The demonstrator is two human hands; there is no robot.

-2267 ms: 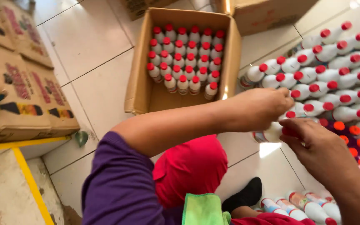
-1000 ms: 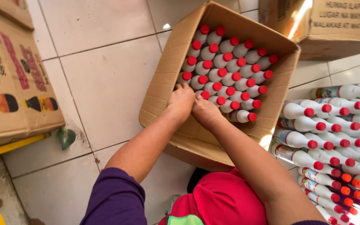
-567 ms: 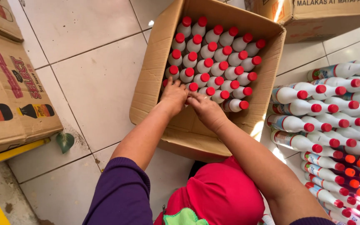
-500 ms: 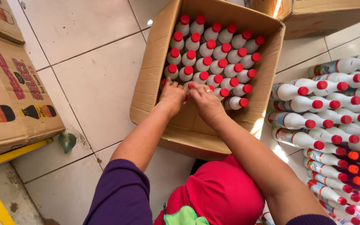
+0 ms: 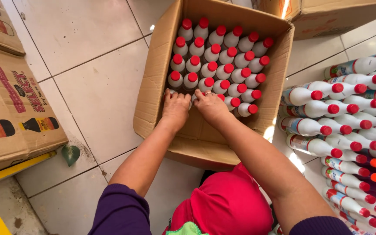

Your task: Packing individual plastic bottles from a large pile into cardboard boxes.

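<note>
Pale tiled floor [image 5: 96,91] with dark grout, sunlit at right; a yellow-edged ledge [image 5: 5,174] near left.

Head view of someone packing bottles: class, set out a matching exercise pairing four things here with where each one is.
Things:
1. open cardboard box
2. stacked lying bottles
3. green leaf
4. left hand

Places:
a. on the tiles beside the printed carton
b. piled at the right edge
c. centre of the floor, holding upright red-capped bottles
d. inside the box, at the nearest bottle row

Pairs: 1-c, 2-b, 3-a, 4-d
</note>
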